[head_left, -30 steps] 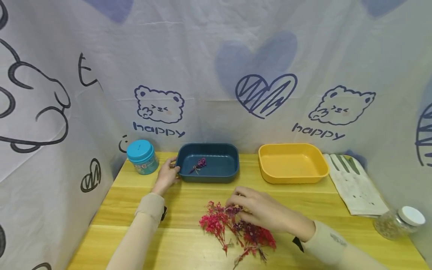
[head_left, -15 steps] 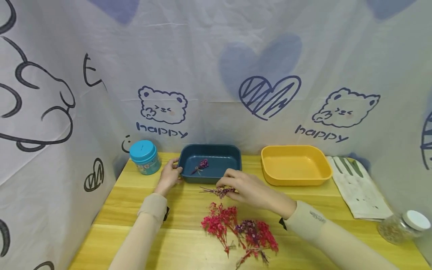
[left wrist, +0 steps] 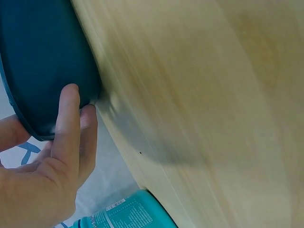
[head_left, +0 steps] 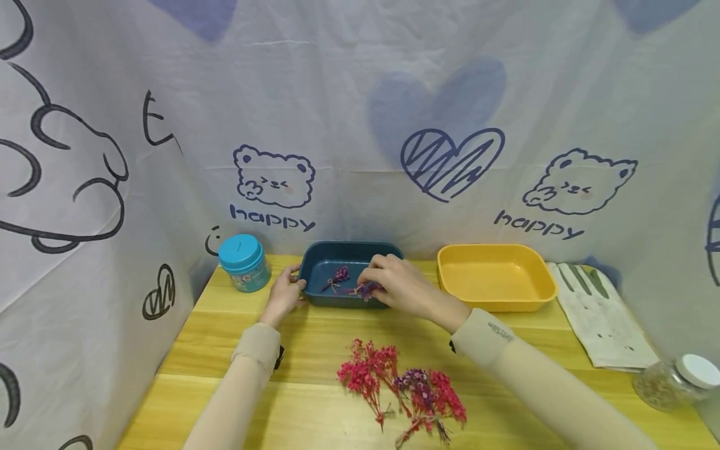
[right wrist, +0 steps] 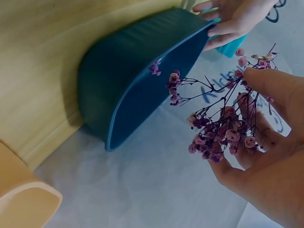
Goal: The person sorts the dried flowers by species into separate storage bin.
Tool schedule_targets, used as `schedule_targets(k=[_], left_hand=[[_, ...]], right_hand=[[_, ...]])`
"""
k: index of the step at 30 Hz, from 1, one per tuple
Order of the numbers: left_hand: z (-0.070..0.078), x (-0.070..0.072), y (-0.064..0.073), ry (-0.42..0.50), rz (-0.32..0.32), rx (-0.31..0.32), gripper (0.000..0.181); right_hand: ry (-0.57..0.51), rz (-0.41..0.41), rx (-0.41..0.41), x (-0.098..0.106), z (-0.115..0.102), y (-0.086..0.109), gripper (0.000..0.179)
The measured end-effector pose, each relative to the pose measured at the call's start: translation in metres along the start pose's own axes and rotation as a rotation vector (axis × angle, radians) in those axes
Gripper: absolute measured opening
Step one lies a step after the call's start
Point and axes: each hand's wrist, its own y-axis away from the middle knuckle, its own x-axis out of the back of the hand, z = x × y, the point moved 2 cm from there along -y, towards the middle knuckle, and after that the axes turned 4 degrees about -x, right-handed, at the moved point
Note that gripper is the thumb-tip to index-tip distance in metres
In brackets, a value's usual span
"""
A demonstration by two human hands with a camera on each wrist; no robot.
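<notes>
My left hand [head_left: 285, 294] holds the left end of a dark blue tray [head_left: 388, 251], thumb by the rim and fingers along the outer wall [left wrist: 52, 52]. My right hand [head_left: 396, 284] pinches a small bunch of purple dried flowers [right wrist: 223, 128] over the tray's front right part. Inside that tray lies another tied purple bunch [head_left: 340, 274], its stems towards the left. Nearer the body, pink-red dried flowers [head_left: 360, 375] and a purple bunch [head_left: 416, 382] lie together on the wooden table [head_left: 298, 387].
A yellow tray [head_left: 495, 300] stands to the right of the blue one. At the left is a jar with a blue lid [head_left: 242, 253]. A folded white cloth [head_left: 607, 325] and a clear jar with a white lid [head_left: 669, 384] lie at the right. A printed curtain [head_left: 349, 112] hangs behind.
My right hand has picked a purple bunch from the flower pile and carried it forward over the blue tray. The left hand has stayed at the tray's end.
</notes>
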Motion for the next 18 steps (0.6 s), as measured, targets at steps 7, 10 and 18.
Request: schedule_targets(k=[7,10,18], left_hand=[[0.001,0.0,0.001,0.007,0.009,0.004,0.052],[0.002,0.0,0.001,0.006,0.011,0.003,0.052],[0.001,-0.001,0.002,-0.001,0.009,0.001,0.052]], right_hand=[[0.022,-0.005,-0.016,-0.008,0.01,-0.014,0.023],[0.047,-0.001,-0.022,-0.013,0.014,-0.019,0.022],[0.11,-0.019,-0.071,-0.028,0.026,-0.034,0.021]])
